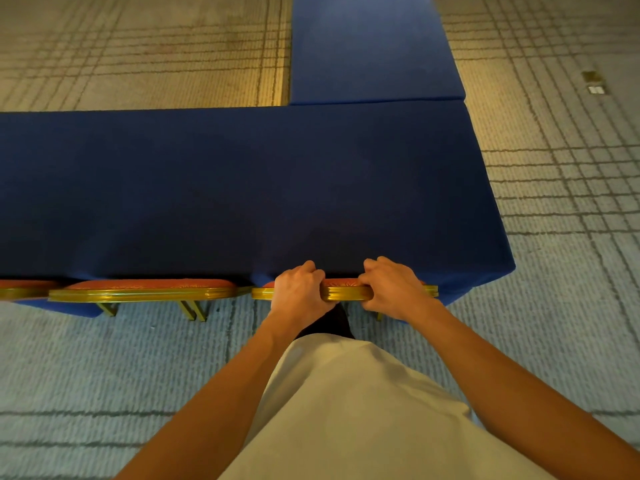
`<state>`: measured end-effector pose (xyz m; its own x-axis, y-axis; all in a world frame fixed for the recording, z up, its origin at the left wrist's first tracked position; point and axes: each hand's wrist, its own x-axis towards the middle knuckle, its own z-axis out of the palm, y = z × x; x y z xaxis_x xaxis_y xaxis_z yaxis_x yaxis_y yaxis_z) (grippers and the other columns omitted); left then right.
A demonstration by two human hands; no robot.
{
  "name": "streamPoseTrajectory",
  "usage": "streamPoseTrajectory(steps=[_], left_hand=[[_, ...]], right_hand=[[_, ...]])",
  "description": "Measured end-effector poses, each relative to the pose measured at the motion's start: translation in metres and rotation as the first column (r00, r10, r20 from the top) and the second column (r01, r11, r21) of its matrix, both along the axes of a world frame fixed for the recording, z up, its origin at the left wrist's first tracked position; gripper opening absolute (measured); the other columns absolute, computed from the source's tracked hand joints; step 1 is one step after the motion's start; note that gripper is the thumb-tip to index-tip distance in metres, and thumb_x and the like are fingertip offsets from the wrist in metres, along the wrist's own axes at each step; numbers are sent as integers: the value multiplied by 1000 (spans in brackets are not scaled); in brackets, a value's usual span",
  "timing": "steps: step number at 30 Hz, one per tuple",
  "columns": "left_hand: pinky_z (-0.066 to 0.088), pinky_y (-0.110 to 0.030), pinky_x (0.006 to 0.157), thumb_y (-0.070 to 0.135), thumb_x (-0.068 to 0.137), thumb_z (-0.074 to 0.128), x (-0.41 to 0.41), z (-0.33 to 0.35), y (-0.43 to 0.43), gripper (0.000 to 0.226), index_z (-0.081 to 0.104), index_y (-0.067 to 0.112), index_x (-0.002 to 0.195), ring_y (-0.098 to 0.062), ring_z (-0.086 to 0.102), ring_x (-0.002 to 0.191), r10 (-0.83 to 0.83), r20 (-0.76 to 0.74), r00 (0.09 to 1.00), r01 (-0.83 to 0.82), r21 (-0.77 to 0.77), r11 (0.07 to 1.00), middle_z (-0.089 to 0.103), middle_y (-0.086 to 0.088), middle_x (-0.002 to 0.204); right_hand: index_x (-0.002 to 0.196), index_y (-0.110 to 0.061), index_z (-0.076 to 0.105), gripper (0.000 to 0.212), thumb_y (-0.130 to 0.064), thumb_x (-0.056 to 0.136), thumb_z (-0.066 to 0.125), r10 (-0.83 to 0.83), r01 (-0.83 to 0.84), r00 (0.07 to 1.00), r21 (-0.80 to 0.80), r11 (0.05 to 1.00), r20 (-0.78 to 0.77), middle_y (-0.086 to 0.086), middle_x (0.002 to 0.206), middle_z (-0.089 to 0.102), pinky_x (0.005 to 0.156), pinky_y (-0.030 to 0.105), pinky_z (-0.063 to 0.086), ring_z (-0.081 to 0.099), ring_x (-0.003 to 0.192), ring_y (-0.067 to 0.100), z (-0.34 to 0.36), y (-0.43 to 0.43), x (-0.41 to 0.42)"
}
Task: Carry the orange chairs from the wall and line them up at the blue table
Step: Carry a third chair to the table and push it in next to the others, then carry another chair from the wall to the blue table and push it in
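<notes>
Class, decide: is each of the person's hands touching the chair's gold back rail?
Touching. The head view shows the left hand and the right hand both gripping the gold chair rail.

Three orange chairs are counted along the near edge of the front table [242, 185]: the left chair [20, 289], the middle chair [145, 293] and the right chair [343, 292]. Two blue tables are seen, the second table [374, 46] butted against the front table's far edge. Two hands, the left hand [299, 289] and the right hand [394, 289], are curled round the right chair's back. Two small floor plates, a dark plate [591, 76] and a pale plate [595, 90], are seen beyond the front table's far right corner.
</notes>
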<state>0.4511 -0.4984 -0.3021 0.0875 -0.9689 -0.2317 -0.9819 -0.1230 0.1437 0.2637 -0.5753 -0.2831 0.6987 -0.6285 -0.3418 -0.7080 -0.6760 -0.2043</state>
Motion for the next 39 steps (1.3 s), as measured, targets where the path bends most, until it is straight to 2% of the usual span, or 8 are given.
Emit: streamPoseTrajectory(steps=[7,16,23,27,30,33,37,39], left_hand=[[35,-26,77,59,89,66,0,-14,11,36,65,26,104,-9,42,80,19,-80,997,-25,-73,997,52,8,98],[41,-30,89,50,91,67,13,-10,19,43,60,27,126,-16,56,109,-75,-176,982,70,-30,997,57,6,118],[48,-33,85,48,93,67,13,1,25,38,59,28,124,-17,58,107,-65,-286,956,58,-33,998,59,7,115],[43,-34,92,49,95,64,18,6,30,40,59,29,129,-17,57,113,-77,-267,961,61,-67,996,60,9,125],[41,-36,101,43,93,68,28,12,38,48,56,25,136,-18,52,125,-59,-298,953,26,-116,993,55,8,137],[41,-39,106,36,91,71,44,23,53,50,56,23,138,-20,47,132,-6,-378,926,-63,-169,984,52,6,142],[46,-45,104,32,92,66,81,35,94,50,56,17,138,-24,49,130,76,-490,869,-211,-227,951,53,-1,141],[45,-39,104,31,89,63,103,41,124,49,58,12,134,-23,53,125,101,-542,835,-280,-258,925,56,-4,135]], right_hand=[[107,-26,66,25,-41,88,63,-80,80,997,7,997,18,-6,101,44,72,32,32,44,97,19,-14,9,-8],[131,-37,58,39,-41,92,60,-100,92,990,78,993,98,-7,111,58,81,32,38,51,103,17,-6,23,-4],[131,-36,56,41,-47,92,60,-189,174,965,92,980,180,-9,115,59,87,35,41,53,106,18,-4,40,3],[131,-36,56,39,-41,92,62,-213,191,946,112,975,243,-10,116,57,87,33,40,53,107,16,2,47,12],[136,-34,53,46,-40,93,64,-232,193,935,162,968,270,-11,123,56,94,33,43,51,114,14,12,52,28],[136,-34,53,46,-36,92,67,-320,201,877,329,923,360,-13,126,55,99,31,47,51,118,7,26,58,56],[130,-31,57,41,-24,92,69,-373,143,807,460,876,459,-12,122,55,94,23,47,54,114,4,43,81,110],[128,-27,60,40,-20,90,69,-355,89,789,479,873,501,-8,120,57,94,24,48,56,111,6,49,100,141]])
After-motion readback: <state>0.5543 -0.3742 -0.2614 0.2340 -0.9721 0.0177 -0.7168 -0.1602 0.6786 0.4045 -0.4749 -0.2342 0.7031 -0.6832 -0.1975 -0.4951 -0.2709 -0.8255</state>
